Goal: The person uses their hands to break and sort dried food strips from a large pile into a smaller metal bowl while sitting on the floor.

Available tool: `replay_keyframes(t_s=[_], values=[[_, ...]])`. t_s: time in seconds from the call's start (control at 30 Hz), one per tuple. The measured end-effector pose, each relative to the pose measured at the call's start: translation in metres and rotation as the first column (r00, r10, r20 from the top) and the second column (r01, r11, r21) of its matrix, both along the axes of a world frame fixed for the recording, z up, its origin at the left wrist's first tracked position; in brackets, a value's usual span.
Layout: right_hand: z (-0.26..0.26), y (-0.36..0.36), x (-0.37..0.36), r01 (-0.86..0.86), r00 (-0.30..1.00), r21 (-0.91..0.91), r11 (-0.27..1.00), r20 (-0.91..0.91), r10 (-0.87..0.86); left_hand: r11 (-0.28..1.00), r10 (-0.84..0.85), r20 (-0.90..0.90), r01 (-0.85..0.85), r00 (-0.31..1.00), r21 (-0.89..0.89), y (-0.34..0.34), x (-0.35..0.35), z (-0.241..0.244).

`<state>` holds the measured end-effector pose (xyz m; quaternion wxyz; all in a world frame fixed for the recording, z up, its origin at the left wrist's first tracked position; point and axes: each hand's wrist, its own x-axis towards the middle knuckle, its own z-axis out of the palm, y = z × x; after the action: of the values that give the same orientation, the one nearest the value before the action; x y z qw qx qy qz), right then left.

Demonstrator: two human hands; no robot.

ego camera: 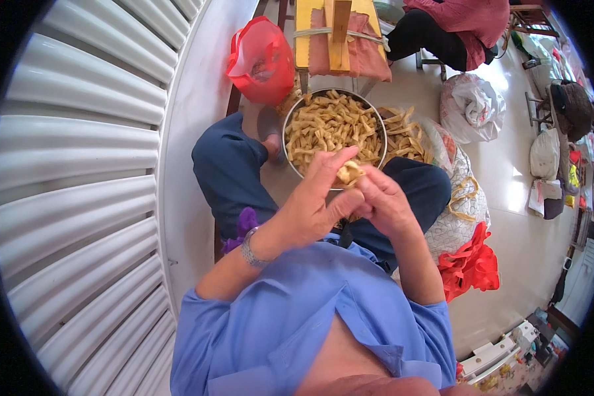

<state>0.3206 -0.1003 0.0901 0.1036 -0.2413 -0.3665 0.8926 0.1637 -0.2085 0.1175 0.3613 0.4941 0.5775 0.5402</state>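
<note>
Both of my hands are raised over my lap at the near rim of a round metal basin [384, 129]. My left hand [312, 195], with a metal-banded watch at the wrist, and my right hand [386, 198] hold a pale yellowish folded strip [350, 173] between their fingers; its material cannot be told. The basin is heaped with similar tan, knotted-looking strips [334, 123]. More long strips [406, 133] lie beside the basin on the right. Parts of the held strip are hidden by my fingers.
A yellow bench [303, 49] with a cloth and wooden piece tied on stands beyond the basin. A red bag [262, 64] is left of it. White sacks [472, 106] and a red bag [470, 262] lie right. A white slatted radiator [79, 143] lines the left. Another person [455, 29] sits beyond.
</note>
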Motion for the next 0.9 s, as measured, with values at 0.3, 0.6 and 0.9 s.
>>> replay_keyframes(t_s=[0.3,0.6,0.9], values=[[0.026,-0.008,-0.007,-0.203,0.945,0.293,0.934,0.308,0.109,0.954,0.280,-0.026,-0.282,0.960,-0.099,-0.006,-0.037,-0.008],[0.031,-0.002,0.002,-0.161,0.942,0.688,0.707,0.322,-0.099,0.994,0.069,-0.383,-0.096,0.921,-0.054,-0.020,-0.069,0.029],[0.029,-0.006,-0.006,-0.227,0.966,0.900,0.372,0.256,-0.029,0.962,-0.250,-0.723,0.247,0.644,-0.113,-0.003,-0.033,0.002]])
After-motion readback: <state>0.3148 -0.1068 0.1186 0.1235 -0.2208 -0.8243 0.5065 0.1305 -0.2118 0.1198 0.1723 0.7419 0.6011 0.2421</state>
